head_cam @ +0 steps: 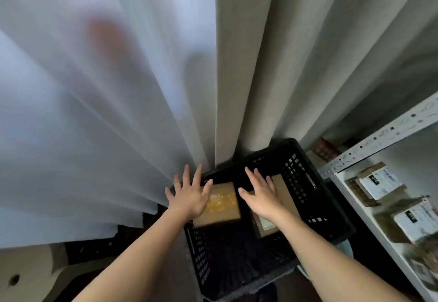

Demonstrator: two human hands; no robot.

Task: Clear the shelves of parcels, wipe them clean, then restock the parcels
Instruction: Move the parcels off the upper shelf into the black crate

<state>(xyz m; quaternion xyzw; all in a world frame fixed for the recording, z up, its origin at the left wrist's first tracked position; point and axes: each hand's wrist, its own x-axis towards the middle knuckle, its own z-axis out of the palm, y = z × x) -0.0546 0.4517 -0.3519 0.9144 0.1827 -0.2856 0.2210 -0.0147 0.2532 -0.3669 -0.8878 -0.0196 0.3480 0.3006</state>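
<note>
At the lower centre of the frame a black slatted crate (pixel 315 209) is sitting on the floor against the curtains (pixel 260 64), and both hands are reaching down over it. The left hand (pixel 190 195) is hanging with its fingers spread wide and straight, gripping nothing, above the left edge of a brown parcel (pixel 221 206) that has yellowish tape across its top. The right hand (pixel 260 195) is likewise spread flat, palm down, over a second brown parcel (pixel 282 195) lying just beside the first; whether either palm is actually touching cardboard I cannot tell.

The crate appears to be serving as a holding bin for what comes off the shelves, which would explain the two parcels lying flat on its bottom. It is standing just beside the white metal shelf (pixel 369 150) at the right edge of the frame, keeping the carry short. More parcels with white labels (pixel 381 183) are sitting on that shelf, so clearing looks unfinished and wiping is not yet begun, by my reading.
</note>
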